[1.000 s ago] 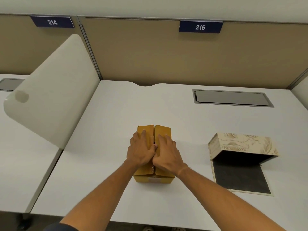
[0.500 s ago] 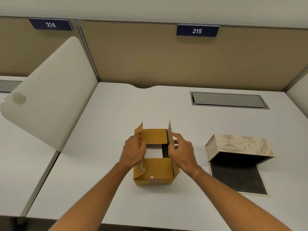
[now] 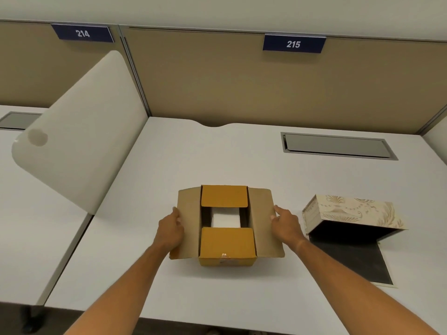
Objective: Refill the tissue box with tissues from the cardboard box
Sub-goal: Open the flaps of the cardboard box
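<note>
A small brown cardboard box (image 3: pixel 227 245) stands on the white desk (image 3: pixel 169 165) in front of me. Its two side flaps are spread flat outward; the near and far flaps still lie inward. White tissues (image 3: pixel 226 220) show through the gap between them. My left hand (image 3: pixel 170 229) grips the outer edge of the left flap. My right hand (image 3: pixel 286 224) grips the outer edge of the right flap. To the right lies the patterned cream tissue box (image 3: pixel 350 211), opened, its dark inner base panel flat on the desk, nothing in it.
A white rounded divider panel (image 3: pixel 79 146) rises at the left between this desk and the neighbouring one. A grey cable hatch (image 3: pixel 336 146) is set into the desk at the back right. Tan partition walls with signs 214 and 215 close the back.
Both hands went from pressing the shut top of the cardboard box to pulling the side flaps apart; the flaps now lie spread outward and the tissues show.
</note>
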{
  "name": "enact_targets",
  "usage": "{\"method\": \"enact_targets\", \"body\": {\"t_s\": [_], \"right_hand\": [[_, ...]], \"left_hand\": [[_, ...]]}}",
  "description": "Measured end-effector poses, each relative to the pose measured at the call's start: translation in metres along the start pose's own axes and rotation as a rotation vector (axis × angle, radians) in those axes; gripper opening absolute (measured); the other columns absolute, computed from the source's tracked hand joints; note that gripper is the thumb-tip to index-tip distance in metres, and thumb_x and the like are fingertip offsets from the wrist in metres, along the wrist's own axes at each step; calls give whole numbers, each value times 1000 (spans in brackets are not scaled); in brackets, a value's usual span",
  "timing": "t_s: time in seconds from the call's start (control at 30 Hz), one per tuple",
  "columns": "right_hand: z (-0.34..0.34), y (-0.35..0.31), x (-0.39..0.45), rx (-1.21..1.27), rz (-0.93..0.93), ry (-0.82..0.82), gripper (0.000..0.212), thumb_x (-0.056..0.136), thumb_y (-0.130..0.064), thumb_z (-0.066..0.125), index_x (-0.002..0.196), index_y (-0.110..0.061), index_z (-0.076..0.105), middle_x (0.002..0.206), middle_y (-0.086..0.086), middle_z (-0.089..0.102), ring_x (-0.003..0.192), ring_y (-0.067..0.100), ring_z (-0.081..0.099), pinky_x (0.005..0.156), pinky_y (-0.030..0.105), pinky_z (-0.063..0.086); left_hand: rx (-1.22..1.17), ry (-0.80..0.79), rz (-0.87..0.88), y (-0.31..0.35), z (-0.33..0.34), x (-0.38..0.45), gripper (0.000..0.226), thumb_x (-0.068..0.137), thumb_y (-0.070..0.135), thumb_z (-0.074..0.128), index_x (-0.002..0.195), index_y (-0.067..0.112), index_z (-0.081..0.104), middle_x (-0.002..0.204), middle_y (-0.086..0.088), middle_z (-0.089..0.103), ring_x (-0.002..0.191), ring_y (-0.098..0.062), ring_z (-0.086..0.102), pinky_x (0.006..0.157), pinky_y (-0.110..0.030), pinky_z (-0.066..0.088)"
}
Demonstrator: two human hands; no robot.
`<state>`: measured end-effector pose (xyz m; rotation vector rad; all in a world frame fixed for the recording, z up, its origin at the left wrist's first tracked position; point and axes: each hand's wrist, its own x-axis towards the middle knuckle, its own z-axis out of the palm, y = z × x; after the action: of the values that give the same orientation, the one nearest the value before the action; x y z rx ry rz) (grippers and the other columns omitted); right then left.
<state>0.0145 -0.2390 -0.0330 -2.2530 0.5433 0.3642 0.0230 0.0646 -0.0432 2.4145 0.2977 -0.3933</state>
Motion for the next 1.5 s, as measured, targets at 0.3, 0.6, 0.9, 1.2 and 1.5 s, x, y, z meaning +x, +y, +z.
{"method": "enact_targets", "body": {"t_s": [0.3, 0.6, 0.9, 1.2, 1.5], "right_hand": [[7, 0, 5, -69, -31, 44, 41, 102, -23, 43, 140, -8, 46, 140, 13, 54, 122, 34, 54, 100, 44, 46], [2, -38, 10, -547, -653, 279, 57, 90, -38, 59, 140, -11, 49, 148, 17, 46, 136, 32, 41, 112, 45, 30], [25, -64, 30, -795, -817, 40, 47, 94, -36, 53, 138, -20, 49, 143, 7, 52, 129, 27, 47, 109, 41, 34], [6, -90, 35, -433, -865, 142, 30, 97, -22, 49, 113, -12, 71, 100, 6, 75, 88, 24, 68, 83, 39, 55], [7, -117, 72, -266, -645, 131, 23, 97, -18, 51, 117, -16, 61, 106, 11, 65, 94, 28, 62, 84, 42, 53]], "left_hand": [[41, 36, -5, 2, 2, 1, 50, 102, 17, 32, 149, 5, 22, 136, -18, 48, 120, -32, 50, 100, -42, 42], [269, 250, 556, 32, 2, -37, 52, 85, 16, 63, 134, 6, 50, 140, -16, 49, 128, -33, 45, 104, -44, 38], [505, 78, 726, 27, 25, -55, 57, 78, 46, 58, 123, 11, 61, 120, -6, 64, 112, -24, 57, 107, -41, 34], [236, 138, 820, 40, -2, -87, 33, 77, 10, 72, 110, 11, 68, 96, -4, 64, 85, -19, 61, 70, -29, 57], [298, -27, 937, 1, 23, -131, 27, 63, 10, 79, 87, 20, 73, 82, 3, 62, 71, -12, 55, 53, -22, 47]]}}
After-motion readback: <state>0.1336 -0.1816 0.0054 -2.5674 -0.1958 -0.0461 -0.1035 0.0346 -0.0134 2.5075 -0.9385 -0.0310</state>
